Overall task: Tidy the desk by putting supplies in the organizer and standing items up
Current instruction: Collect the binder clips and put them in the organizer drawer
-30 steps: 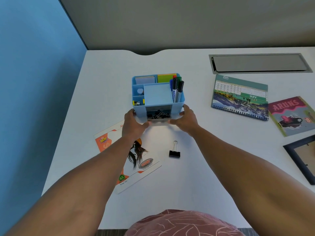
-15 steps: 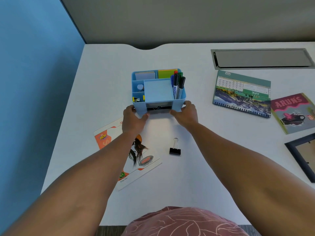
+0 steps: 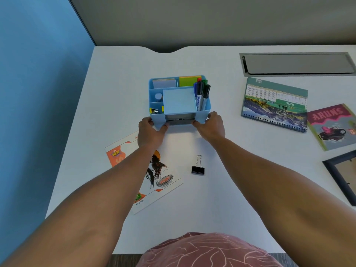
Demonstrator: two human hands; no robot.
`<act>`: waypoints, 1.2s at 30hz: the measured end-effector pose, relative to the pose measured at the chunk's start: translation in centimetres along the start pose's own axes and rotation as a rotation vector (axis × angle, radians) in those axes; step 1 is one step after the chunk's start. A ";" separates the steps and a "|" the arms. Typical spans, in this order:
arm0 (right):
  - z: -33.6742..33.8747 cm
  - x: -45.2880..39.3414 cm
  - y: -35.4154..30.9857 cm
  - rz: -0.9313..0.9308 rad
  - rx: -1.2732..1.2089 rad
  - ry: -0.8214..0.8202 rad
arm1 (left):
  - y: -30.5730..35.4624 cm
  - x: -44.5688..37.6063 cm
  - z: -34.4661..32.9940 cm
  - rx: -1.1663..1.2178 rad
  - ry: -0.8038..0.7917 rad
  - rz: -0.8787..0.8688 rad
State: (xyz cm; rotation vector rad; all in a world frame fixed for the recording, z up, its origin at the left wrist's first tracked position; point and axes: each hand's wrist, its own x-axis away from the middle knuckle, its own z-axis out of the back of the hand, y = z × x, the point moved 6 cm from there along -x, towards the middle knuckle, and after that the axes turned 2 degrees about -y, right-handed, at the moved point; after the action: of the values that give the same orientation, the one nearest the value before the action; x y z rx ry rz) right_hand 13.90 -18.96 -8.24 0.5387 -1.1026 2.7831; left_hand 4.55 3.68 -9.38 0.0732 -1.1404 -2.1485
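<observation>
Drawer now shut, hands alongside

Both forearms are bare, without sleeves; a dusty-pink garment with thin pale branching lines shows at 6 o'clock.

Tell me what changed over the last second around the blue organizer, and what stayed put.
The drawer at the front of the blue organizer went from open, with binder clips showing inside, to nearly closed, pushed in. The left hand and right hand stayed at the organizer's front corners. The loose binder clip, the flyer and the calendar lie where they did.
</observation>
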 end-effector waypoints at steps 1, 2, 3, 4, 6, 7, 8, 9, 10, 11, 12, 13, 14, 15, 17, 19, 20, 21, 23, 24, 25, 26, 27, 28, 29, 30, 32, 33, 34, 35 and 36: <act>0.0 0.0 0.0 -0.003 0.000 0.003 | 0.0 0.0 0.0 0.001 0.001 0.003; 0.0 0.2 -0.1 -0.007 0.000 0.009 | 0.0 0.0 0.0 0.001 0.002 0.004; 0.0 0.3 -0.2 -0.013 -0.002 0.022 | 0.0 0.0 0.0 0.001 0.003 0.003; 0.0 0.6 -0.3 -0.031 -0.009 0.036 | 0.1 0.0 0.0 0.001 0.004 0.002; -0.3 1.1 -0.1 -0.096 -0.069 0.045 | 0.0 0.0 0.0 0.007 0.003 0.003; -0.8 1.3 0.0 -0.143 -0.127 0.031 | 0.0 0.0 0.0 0.009 0.002 0.005; -1.2 1.7 0.0 -0.187 -0.198 0.002 | 0.0 0.0 0.0 0.009 0.003 0.006; -1.8 1.9 0.0 -0.232 -0.289 -0.034 | 0.0 0.0 0.1 0.010 0.003 0.008; -2.4 2.2 0.0 -0.289 -0.405 -0.069 | 0.0 0.1 0.1 0.011 0.002 0.009; -2.9 2.5 0.0 -0.356 -0.534 -0.105 | -0.1 0.1 0.1 0.013 0.001 0.010; -3.4 3.1 -0.3 -0.429 -0.661 -0.150 | 0.0 0.1 0.1 0.015 -0.002 0.011; -3.7 3.7 -0.6 -0.488 -0.771 -0.191 | 0.0 0.2 0.1 0.017 -0.005 0.014; -4.0 4.2 -1.1 -0.525 -0.846 -0.223 | 0.1 0.3 0.1 0.017 -0.008 0.017; -4.3 4.4 -1.5 -0.543 -0.902 -0.249 | 0.2 0.4 0.1 0.015 -0.010 0.020; -4.9 4.8 -2.2 -0.552 -1.003 -0.271 | 0.3 0.5 0.2 0.010 -0.014 0.021; -5.0 5.2 -2.6 -0.568 -1.066 -0.259 | 0.4 0.6 0.2 0.008 -0.014 0.018; -5.1 5.3 -2.6 -0.578 -1.091 -0.248 | 0.4 0.6 0.2 0.009 -0.014 0.018; -5.2 5.3 -2.7 -0.589 -1.114 -0.240 | 0.3 0.6 0.2 0.011 -0.015 0.017; -5.4 5.7 -2.8 -0.606 -1.145 -0.234 | 0.3 0.7 0.2 0.014 -0.020 0.015; -5.5 5.8 -2.8 -0.617 -1.154 -0.232 | 0.2 0.7 0.2 0.014 -0.022 0.013; -5.7 6.0 -2.8 -0.626 -1.164 -0.234 | 0.2 0.7 0.2 0.015 -0.023 0.011; -5.7 6.2 -2.9 -0.632 -1.176 -0.235 | 0.2 0.7 0.2 0.018 -0.026 0.011; -5.8 6.2 -2.9 -0.635 -1.191 -0.233 | 0.2 0.7 0.2 0.020 -0.028 0.011; -5.9 6.3 -2.9 -0.637 -1.208 -0.230 | 0.2 0.7 0.2 0.023 -0.029 0.010; -6.0 6.3 -2.9 -0.639 -1.227 -0.228 | 0.3 0.8 0.2 0.026 -0.030 0.009; -6.0 6.4 -3.0 -0.640 -1.248 -0.230 | 0.3 0.8 0.2 0.027 -0.029 0.008; -6.2 6.4 -3.4 -0.631 -1.294 -0.245 | 0.2 0.8 0.2 0.023 -0.030 0.007; -6.3 6.4 -3.7 -0.620 -1.312 -0.257 | 0.2 0.8 0.2 0.019 -0.031 0.007; -6.3 6.4 -3.9 -0.609 -1.323 -0.265 | 0.2 0.8 0.2 0.016 -0.032 0.005; -6.4 6.4 -4.0 -0.601 -1.326 -0.266 | 0.2 0.7 0.2 0.014 -0.033 0.003; -6.4 6.3 -4.1 -0.597 -1.326 -0.262 | 0.2 0.8 0.2 0.013 -0.033 0.002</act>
State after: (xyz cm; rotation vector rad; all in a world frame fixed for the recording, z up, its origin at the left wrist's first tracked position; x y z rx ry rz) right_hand 7.09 -11.87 -7.66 0.7989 -2.0156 1.0937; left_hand 4.00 3.30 -8.92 0.0426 -1.1726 -2.1475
